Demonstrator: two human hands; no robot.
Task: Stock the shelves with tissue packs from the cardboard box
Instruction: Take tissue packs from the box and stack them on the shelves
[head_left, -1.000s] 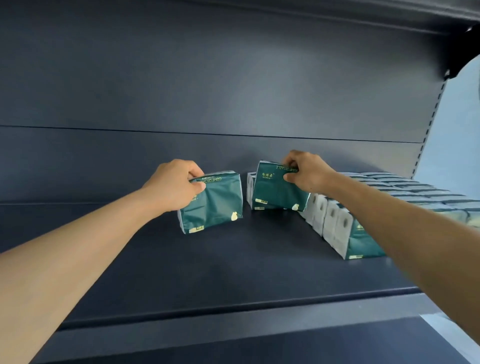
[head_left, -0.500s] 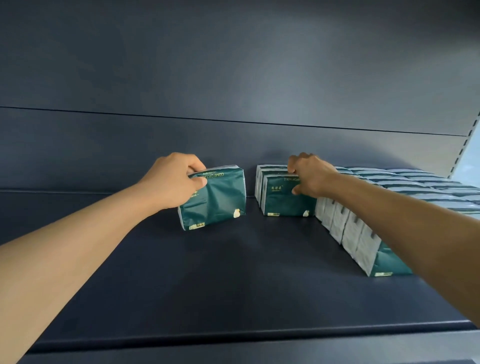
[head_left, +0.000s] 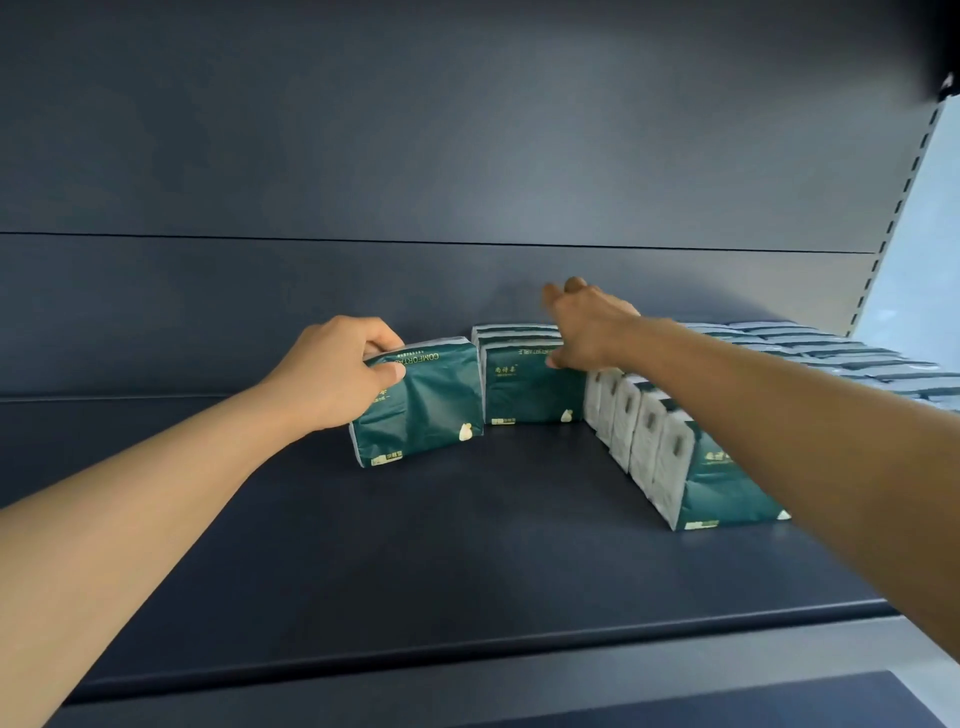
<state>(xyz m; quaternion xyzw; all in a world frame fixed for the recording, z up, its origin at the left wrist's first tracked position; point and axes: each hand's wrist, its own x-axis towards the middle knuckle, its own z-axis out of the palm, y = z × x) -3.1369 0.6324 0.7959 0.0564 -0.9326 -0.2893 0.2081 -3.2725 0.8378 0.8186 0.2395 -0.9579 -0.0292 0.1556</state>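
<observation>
Lifting off placed pack (head_left: 532, 387), right hand (head_left: 587, 325) fingers released; left hand (head_left: 337, 376) still grasping tilted pack (head_left: 423, 408).

Dim, even light fills the dark shelf (head_left: 467, 545), brightest from the pale opening far right of my right grip (head_left: 582, 332). Soft shadows pool beneath my forearms. My right fingertips (head_left: 553, 296) smear with motion blur. Straight edges bow toward the corners; no glare.

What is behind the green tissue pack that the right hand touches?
Behind that pack, the white top edges of more packs show. Their fronts and exact number are covered by it and the right hand.
</observation>
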